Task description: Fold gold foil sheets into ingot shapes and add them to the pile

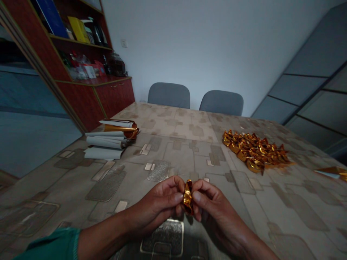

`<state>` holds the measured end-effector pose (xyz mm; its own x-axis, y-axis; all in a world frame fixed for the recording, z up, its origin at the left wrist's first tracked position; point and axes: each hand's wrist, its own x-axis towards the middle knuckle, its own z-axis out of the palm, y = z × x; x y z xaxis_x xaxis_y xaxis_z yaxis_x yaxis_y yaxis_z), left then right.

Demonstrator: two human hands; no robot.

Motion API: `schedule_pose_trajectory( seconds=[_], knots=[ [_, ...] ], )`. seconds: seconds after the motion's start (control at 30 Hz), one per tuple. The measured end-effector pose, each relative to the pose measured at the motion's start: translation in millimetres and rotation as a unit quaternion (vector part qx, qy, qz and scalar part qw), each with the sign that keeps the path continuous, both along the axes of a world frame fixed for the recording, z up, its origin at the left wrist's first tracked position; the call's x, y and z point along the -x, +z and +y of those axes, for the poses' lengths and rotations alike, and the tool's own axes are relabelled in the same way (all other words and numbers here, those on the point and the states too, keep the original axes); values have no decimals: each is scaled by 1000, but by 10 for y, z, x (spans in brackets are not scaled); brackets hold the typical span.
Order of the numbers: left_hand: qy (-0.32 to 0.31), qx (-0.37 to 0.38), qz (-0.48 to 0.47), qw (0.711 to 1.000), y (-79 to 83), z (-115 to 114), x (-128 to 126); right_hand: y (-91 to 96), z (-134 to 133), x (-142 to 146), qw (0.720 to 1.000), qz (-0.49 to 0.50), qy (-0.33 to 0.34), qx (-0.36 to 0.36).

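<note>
Between my two hands, just above the near side of the table, is a small folded piece of shiny gold foil paper (188, 196), held roughly upright. My left hand (162, 202) pinches its left side with thumb and fingers. On the other side, my right hand (210, 200) grips the right edge in the same way. The fingertips behind the piece are partly hidden. Further off to the right, several folded gold foil pieces (256, 148) sit close together in rows on the table.
A patterned cloth covers the table (173, 151). Curled sheets of paper (105, 141), white and gold, lie at the left. A gold sheet (332, 172) rests at the right edge. Two grey chairs (168, 94) stand behind the table, near a reddish cabinet (114, 97).
</note>
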<state>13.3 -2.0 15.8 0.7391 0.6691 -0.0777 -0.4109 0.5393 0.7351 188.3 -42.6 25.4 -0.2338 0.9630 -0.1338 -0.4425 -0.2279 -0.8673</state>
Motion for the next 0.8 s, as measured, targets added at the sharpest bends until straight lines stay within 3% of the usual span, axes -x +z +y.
schedule_pose_trajectory(
  seconds=[0.17,0.57,0.8],
  knots=[
    [-3,7,-6,1000,-10,5,4,-22,20,4,999,18,-9,24],
    [4,6,25,1000,-22,34,34,-35,17,-65,995,19,51,88],
    [1,29,32,999,13,27,37,-25,30,-129,983,51,125,121]
  ],
)
